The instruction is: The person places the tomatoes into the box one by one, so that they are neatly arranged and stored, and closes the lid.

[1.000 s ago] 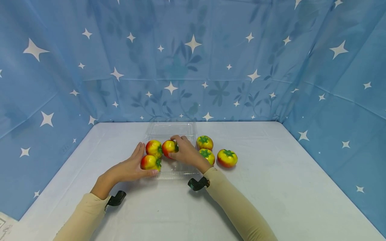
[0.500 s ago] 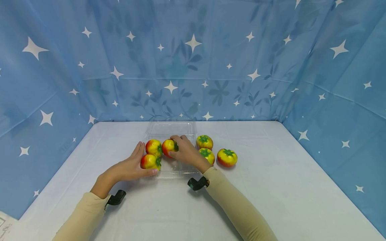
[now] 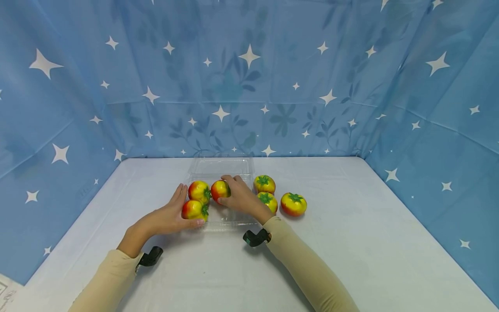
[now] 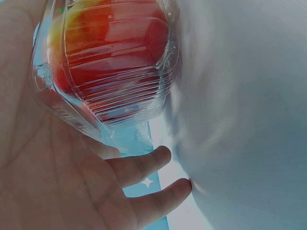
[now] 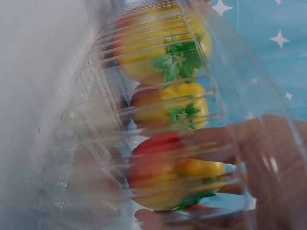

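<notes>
In the head view a clear plastic clamshell box [image 3: 230, 219] lies with its lid folded back. My right hand [image 3: 243, 197] holds a red-and-yellow fruit [image 3: 219, 191] with a green leafy cap, persimmon-like, between thumb and fingers over the box. Two similar fruits, a rear one [image 3: 198, 190] and a front one [image 3: 192, 209], sit at the box's left side. My left hand [image 3: 165, 218] rests against that side, fingers extended and thumb along the front. The left wrist view shows its palm [image 4: 62, 167] beside the ribbed wall [image 4: 120, 91]. Through the plastic, the right wrist view shows the held fruit [image 5: 158, 172].
Right of the box stand three more such fruits: a rear one [image 3: 264, 184], a front one [image 3: 269, 201] partly behind my right wrist, and one farther right [image 3: 294, 204]. The open lid [image 3: 222, 166] lies toward the blue star-patterned curtain [image 3: 249, 86]. A white cloth covers the table [image 3: 370, 225].
The held fruit has shifted very slightly to the right, away from the two beside it. The left hand and the box look the same.
</notes>
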The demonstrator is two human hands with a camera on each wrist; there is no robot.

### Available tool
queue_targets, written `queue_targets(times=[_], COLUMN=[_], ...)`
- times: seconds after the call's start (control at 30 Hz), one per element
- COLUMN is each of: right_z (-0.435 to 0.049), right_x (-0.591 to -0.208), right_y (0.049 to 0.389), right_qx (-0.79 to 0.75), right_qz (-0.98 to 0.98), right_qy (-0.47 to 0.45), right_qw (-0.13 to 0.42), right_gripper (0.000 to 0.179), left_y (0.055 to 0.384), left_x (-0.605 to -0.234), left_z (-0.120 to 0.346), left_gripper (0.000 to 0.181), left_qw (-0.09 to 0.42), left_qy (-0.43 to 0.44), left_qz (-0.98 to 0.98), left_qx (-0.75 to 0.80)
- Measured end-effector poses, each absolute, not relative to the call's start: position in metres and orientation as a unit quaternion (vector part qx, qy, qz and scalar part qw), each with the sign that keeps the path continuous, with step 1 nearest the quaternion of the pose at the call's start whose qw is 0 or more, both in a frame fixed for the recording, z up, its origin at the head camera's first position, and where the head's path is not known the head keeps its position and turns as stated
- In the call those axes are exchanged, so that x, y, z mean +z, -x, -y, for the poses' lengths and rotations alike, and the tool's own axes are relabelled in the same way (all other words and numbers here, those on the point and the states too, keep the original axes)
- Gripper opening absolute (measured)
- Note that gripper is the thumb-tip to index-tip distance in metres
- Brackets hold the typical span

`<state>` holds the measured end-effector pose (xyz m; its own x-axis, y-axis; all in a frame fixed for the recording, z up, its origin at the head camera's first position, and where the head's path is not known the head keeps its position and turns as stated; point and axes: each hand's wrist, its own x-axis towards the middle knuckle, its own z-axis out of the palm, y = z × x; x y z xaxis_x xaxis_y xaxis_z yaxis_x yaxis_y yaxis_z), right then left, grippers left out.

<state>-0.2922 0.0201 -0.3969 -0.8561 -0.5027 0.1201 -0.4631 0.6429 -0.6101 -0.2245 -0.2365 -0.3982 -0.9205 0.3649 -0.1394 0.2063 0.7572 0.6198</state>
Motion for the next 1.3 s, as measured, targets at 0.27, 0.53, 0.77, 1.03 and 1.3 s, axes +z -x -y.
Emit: queue_targets(times=[0.27, 0.53, 0.77, 1.03, 1.3], right_z=[-0.0209, -0.0222, -0.0231, -0.0219, -0.0184], right_x=[-0.3943, -0.392, -0.3912, -0.3943, -0.3972], right_y=[0.2905, 0.2903, 0.2894, 0.2911, 0.2899], right_qx=[-0.325, -0.32, -0.319, -0.317, -0.305], right_qz=[-0.908, -0.911, -0.91, -0.91, -0.913], right_qy=[0.262, 0.258, 0.261, 0.266, 0.27], right_qw=[0.036, 0.044, 0.047, 0.032, 0.003], right_gripper=[0.069, 0.07, 0.067, 0.065, 0.064], left_y=[0.2249, 0.2242, 0.2238, 0.2241, 0.2234], left_x=[-0.3993, -0.3984, -0.3982, -0.3978, -0.3959], left_z=[0.2367, 0.2368, 0.2376, 0.2367, 0.2359], left_gripper=[0.133, 0.133, 0.133, 0.134, 0.134], left_qw=[0.125, 0.124, 0.123, 0.126, 0.132], left_qy=[-0.157, -0.155, -0.155, -0.155, -0.149], left_qz=[-0.929, -0.929, -0.93, -0.928, -0.929], left_qx=[0.312, 0.312, 0.31, 0.314, 0.313])
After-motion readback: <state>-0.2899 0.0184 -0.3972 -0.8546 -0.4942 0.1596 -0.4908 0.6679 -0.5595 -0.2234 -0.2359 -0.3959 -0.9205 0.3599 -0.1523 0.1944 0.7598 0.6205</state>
